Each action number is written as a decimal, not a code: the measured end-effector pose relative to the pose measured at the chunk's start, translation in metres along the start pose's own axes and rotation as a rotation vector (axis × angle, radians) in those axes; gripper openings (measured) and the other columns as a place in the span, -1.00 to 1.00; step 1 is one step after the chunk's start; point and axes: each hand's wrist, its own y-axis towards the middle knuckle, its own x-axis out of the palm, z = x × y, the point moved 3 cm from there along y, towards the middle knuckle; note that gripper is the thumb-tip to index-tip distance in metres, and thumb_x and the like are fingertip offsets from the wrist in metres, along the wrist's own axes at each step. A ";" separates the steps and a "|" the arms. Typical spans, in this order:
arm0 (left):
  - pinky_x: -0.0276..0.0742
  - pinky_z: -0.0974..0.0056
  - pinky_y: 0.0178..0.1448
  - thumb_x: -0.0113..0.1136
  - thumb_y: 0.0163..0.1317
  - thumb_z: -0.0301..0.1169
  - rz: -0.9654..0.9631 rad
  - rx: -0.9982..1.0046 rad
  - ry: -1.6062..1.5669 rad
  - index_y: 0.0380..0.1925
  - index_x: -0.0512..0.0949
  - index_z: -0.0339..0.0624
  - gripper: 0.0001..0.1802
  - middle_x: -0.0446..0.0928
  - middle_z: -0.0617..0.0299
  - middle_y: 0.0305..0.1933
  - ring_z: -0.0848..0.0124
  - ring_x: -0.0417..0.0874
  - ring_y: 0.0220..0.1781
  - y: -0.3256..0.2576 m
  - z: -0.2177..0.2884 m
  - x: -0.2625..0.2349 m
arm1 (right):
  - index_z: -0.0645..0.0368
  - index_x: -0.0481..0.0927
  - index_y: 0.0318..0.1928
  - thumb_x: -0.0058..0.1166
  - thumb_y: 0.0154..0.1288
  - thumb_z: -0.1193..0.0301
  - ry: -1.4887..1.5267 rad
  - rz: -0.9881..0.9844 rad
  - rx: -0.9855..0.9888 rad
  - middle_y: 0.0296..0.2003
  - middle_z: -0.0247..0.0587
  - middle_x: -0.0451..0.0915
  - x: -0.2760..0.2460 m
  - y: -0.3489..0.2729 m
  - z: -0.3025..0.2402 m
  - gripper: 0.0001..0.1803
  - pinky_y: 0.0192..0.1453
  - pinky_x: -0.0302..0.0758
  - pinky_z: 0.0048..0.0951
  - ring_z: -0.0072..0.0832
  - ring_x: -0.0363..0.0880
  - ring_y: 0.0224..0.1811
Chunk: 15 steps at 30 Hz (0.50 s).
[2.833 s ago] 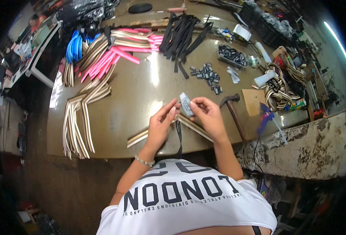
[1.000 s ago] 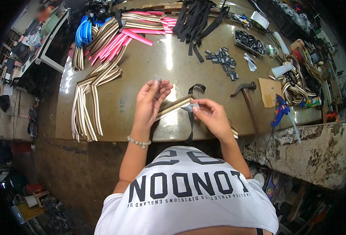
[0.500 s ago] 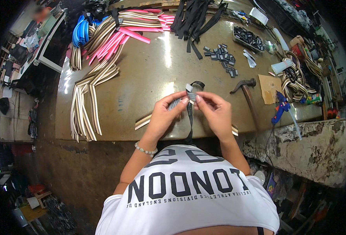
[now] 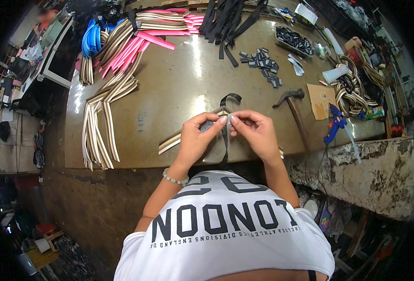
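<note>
Over the near middle of the table, my left hand (image 4: pixel 200 135) and my right hand (image 4: pixel 256 133) meet, each pinching a small grey-white label (image 4: pixel 229 120) between thumb and fingers. More of the grey label strip shows tucked under my left fingers. Beneath the hands lies a brown, black and cream striped strap (image 4: pixel 170 142), its other end peeking out beside my right wrist. A black band (image 4: pixel 224 140) crosses the strap's middle; its far end curls up on the table and its near end hangs toward the edge.
A hammer (image 4: pixel 295 112) lies right of my hands, near brown cardboard (image 4: pixel 321 100) and a blue glue gun (image 4: pixel 335 122). Small black-and-grey pieces (image 4: pixel 263 63) lie loose beyond, beside a full plastic tub (image 4: pixel 293 43). Striped straps (image 4: pixel 99 126), pink strips (image 4: pixel 132 54) and black bands (image 4: pixel 225 23) cover the far left.
The label's white end, which stood up between my fingers, is now lower and mostly covered by both pinches. The striped strap and curled black band show more beyond my fingertips.
</note>
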 end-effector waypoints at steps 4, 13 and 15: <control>0.41 0.51 -0.25 0.36 0.24 -0.35 0.036 0.112 -0.071 -0.25 0.67 -0.33 -0.77 0.60 0.39 -0.37 0.69 0.45 -0.36 0.000 0.003 0.000 | 0.41 0.61 -0.06 0.17 0.38 0.45 -0.066 -0.021 0.073 -0.29 -0.23 0.66 -0.003 -0.001 0.004 -0.75 -0.20 0.59 -0.60 -0.61 0.63 -0.33; 0.42 0.52 -0.25 0.36 0.22 -0.36 0.010 0.022 -0.060 -0.20 0.67 -0.33 -0.75 0.61 0.38 -0.35 0.69 0.47 -0.36 -0.003 -0.003 -0.005 | 0.42 0.60 -0.05 0.16 0.38 0.46 -0.038 -0.006 0.045 -0.33 -0.25 0.65 0.000 -0.001 0.008 -0.75 -0.21 0.58 -0.62 -0.62 0.62 -0.35; 0.43 0.51 -0.25 0.36 0.22 -0.35 -0.017 -0.034 -0.030 -0.20 0.67 -0.34 -0.74 0.61 0.37 -0.35 0.68 0.48 -0.35 -0.003 -0.007 -0.006 | 0.42 0.59 -0.07 0.17 0.38 0.46 -0.034 -0.040 0.055 -0.33 -0.24 0.65 -0.002 -0.001 0.010 -0.75 -0.22 0.58 -0.61 -0.62 0.62 -0.34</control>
